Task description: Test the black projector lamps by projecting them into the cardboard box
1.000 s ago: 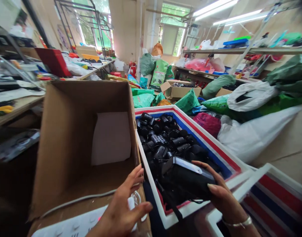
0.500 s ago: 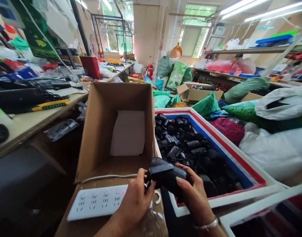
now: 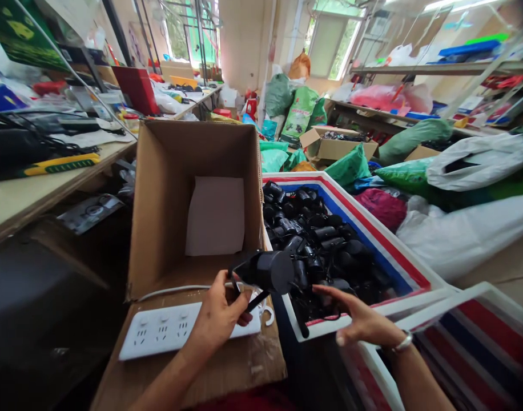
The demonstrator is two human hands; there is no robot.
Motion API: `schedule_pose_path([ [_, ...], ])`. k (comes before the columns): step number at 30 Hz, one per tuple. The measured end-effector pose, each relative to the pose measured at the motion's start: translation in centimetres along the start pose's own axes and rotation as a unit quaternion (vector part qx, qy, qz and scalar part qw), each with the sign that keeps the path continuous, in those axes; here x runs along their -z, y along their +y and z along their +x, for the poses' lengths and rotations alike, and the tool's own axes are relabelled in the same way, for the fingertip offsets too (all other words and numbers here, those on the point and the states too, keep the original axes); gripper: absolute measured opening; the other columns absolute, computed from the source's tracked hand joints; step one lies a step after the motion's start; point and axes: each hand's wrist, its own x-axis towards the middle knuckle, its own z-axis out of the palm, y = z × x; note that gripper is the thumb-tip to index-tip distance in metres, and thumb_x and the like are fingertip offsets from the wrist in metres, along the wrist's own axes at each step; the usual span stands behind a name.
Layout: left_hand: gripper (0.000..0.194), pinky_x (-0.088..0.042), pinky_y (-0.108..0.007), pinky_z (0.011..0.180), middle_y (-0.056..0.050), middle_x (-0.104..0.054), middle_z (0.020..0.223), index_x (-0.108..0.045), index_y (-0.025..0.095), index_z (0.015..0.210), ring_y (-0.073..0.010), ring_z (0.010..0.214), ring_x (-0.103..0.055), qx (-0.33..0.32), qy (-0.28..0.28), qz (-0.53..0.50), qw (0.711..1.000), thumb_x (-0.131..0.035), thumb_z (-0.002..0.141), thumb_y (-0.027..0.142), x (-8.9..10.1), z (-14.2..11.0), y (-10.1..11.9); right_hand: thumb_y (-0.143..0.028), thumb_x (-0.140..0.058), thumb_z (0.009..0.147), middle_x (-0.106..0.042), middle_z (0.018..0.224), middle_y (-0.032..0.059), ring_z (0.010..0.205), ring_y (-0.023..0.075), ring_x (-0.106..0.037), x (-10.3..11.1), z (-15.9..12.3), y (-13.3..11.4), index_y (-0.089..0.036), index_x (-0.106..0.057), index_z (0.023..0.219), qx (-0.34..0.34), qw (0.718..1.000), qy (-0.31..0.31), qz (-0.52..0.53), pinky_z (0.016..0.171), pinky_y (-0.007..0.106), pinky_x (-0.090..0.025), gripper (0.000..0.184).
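Note:
My left hand (image 3: 218, 314) is closed on a black cylindrical device with a bracket (image 3: 264, 270), perhaps a small spotlight. Its round flat end faces right, and it hangs over the front edge of the open cardboard box (image 3: 156, 228). Fingers and thumb wrap the thin bracket arm. My right hand (image 3: 364, 319), a metal bangle on its wrist, hovers apart from the device by the striped bin's front edge. Its fingers are spread with nothing between them. A white power strip (image 3: 159, 331) lies on cardboard beneath my left forearm. Similar black devices (image 3: 325, 234) fill the striped bin (image 3: 381, 242).
A second striped bin (image 3: 484, 337) stands at the lower right. On the left is a cluttered workbench (image 3: 51, 194) with a yellow-handled tool (image 3: 62, 164). White sacks (image 3: 467, 228) and green bags (image 3: 351, 162) crowd the right. A white sheet (image 3: 216, 217) lies inside the box.
My right hand has let go of the black device and moved right, opening. The left hand keeps hold, and the device has turned so its round end shows. The view has shifted slightly.

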Motion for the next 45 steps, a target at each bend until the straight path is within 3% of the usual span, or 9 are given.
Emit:
schedule_pose_path([
  [2, 0.031, -0.051, -0.025, 0.041, 0.005, -0.061, 0.059, -0.037, 0.021, 0.09, -0.0153, 0.044, -0.063, 0.014, -0.016, -0.045, 0.999, -0.061, 0.076, 0.035, -0.2, -0.1, 0.1, -0.03, -0.087, 0.046, -0.063, 0.116, 0.0094, 0.082, 0.0212, -0.061, -1.8, -0.1, 2.0, -0.022, -0.054, 0.125, -0.024, 1.0, 0.009, -0.01, 0.069, 0.033, -0.052, 0.085],
  [5, 0.034, -0.051, -0.024, 0.038, 0.004, -0.063, 0.059, -0.036, 0.021, 0.088, -0.015, 0.041, -0.063, 0.017, -0.034, -0.104, 0.994, -0.064, 0.074, 0.034, -0.5, -0.5, 0.8, -0.031, -0.074, 0.064, -0.067, 0.101, 0.0078, 0.065, 0.0156, -0.06, -5.8, 1.2, 3.5, -0.02, -0.056, 0.119, 0.001, 0.996, 0.092, 0.021, 0.055, 0.029, -0.052, 0.059],
  [8, 0.037, -0.052, -0.023, 0.038, 0.003, -0.066, 0.059, -0.036, 0.021, 0.089, -0.015, 0.041, -0.063, 0.016, -0.042, -0.156, 0.987, -0.067, 0.072, 0.033, -0.3, -1.0, 2.0, -0.032, -0.065, 0.071, -0.066, 0.089, 0.0064, 0.071, 0.0182, -0.061, -8.4, 3.0, 3.4, -0.019, -0.061, 0.104, 0.029, 0.989, 0.148, 0.006, 0.061, 0.032, -0.052, 0.036],
  [11, 0.038, -0.052, -0.023, 0.039, 0.002, -0.068, 0.059, -0.038, 0.021, 0.09, -0.0145, 0.04, -0.063, -0.003, -0.033, -0.186, 0.982, -0.069, 0.07, 0.03, 0.9, -1.7, 3.2, -0.031, -0.061, 0.075, -0.062, 0.077, 0.0048, 0.074, 0.0196, -0.06, -8.7, 4.1, 2.3, -0.019, -0.063, 0.08, 0.05, 0.987, 0.151, -0.028, 0.069, 0.032, -0.05, 0.014],
  [18, 0.039, -0.052, -0.025, 0.039, 0.003, -0.07, 0.059, -0.043, 0.021, 0.09, -0.0165, 0.04, -0.064, -0.073, 0.095, -0.218, 0.969, -0.074, 0.066, 0.024, 6.7, -3.7, 5.1, -0.034, -0.061, 0.077, -0.052, 0.063, 0.0009, 0.057, 0.0142, -0.048, -7.4, 5.2, -0.7, -0.019, -0.061, 0.059, 0.068, 0.982, 0.143, -0.107, 0.057, 0.027, -0.043, 0.023],
  [23, 0.031, -0.052, -0.023, 0.039, 0.001, -0.071, 0.059, -0.048, 0.02, 0.087, -0.0156, 0.041, -0.064, -0.11, 0.141, -0.242, 0.954, -0.072, 0.067, 0.021, 9.7, -4.1, 4.9, -0.04, -0.05, 0.086, -0.063, 0.064, 0.0022, 0.054, 0.0134, -0.057, -11.1, 6.4, -3.0, -0.016, -0.062, 0.081, 0.08, 0.994, 0.052, -0.055, 0.049, 0.023, -0.047, 0.027],
  [29, 0.033, -0.053, -0.023, 0.039, 0.0, -0.072, 0.059, -0.049, 0.02, 0.091, -0.0157, 0.042, -0.064, -0.106, 0.139, -0.262, 0.949, -0.072, 0.068, 0.021, 10.5, -4.0, 3.8, -0.033, -0.05, 0.087, -0.071, 0.08, 0.0079, 0.076, 0.021, -0.066, -15.1, 8.5, -2.7, -0.016, -0.066, 0.087, 0.133, 0.989, 0.019, -0.062, 0.07, 0.033, -0.053, 0.024],
  [39, 0.033, -0.052, -0.023, 0.041, 0.0, -0.071, 0.063, -0.048, 0.019, 0.093, -0.0151, 0.043, -0.064, -0.082, 0.129, -0.268, 0.951, -0.07, 0.069, 0.022, 10.7, -3.1, 1.6, -0.019, -0.047, 0.084, -0.07, 0.093, 0.0099, 0.086, 0.0234, -0.065, -14.9, 9.4, -3.3, -0.02, -0.069, 0.094, 0.207, 0.97, -0.048, -0.12, 0.079, 0.042, -0.051, 0.023],
  [45, 0.032, -0.054, -0.025, 0.043, 0.0, -0.071, 0.065, -0.049, 0.019, 0.096, -0.0146, 0.045, -0.065, -0.076, 0.124, -0.276, 0.95, -0.069, 0.072, 0.021, 11.0, -2.5, 0.4, -0.02, -0.049, 0.082, -0.07, 0.089, 0.0069, 0.085, 0.0215, -0.064, -15.5, 9.7, -3.5, -0.021, -0.071, 0.087, 0.2, 0.971, -0.08, -0.1, 0.081, 0.039, -0.05, 0.023],
])
